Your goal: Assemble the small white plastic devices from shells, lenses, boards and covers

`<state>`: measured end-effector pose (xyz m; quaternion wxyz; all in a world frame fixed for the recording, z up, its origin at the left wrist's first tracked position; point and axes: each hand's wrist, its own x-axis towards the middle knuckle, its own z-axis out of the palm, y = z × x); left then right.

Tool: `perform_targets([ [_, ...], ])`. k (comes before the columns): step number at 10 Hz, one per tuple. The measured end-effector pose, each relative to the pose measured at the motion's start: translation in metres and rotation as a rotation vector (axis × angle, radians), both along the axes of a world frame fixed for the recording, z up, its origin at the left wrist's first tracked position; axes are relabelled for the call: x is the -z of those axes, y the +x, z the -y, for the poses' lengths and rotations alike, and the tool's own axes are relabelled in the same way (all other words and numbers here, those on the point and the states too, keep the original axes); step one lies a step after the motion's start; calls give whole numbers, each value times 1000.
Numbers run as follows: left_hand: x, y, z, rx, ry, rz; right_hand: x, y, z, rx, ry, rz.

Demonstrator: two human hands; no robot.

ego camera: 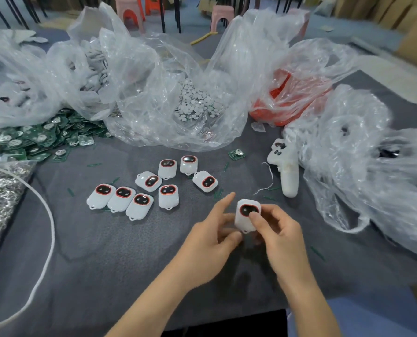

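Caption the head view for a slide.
The right hand grips a white device, thumb on its red-rimmed lens, left hand steadying it; eight more devices lie on the table.

White device (pixel 247 215): rounded shell, dark oval lens ringed red, face up, loop end toward 6 o'clock; gripped by left hand (pixel 212 237) and right hand (pixel 278 229). Eight finished devices (pixel 150 188) lie face-up, clustered at its 10 o'clock. Green boards (pixel 32 139) are heaped at far 9 o'clock; stray board (pixel 236 154) at 12 o'clock.
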<state>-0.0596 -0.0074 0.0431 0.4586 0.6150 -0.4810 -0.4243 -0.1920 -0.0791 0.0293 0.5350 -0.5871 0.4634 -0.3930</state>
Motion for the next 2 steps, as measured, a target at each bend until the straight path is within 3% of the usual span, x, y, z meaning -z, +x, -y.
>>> perform_targets([
  [1, -21, -6, -11, 109, 15, -167, 2, -47, 28, 241, -51, -266],
  [2, -52, -9, -37, 386, -57, -559, -7, -82, 43, 393, -149, -718],
])
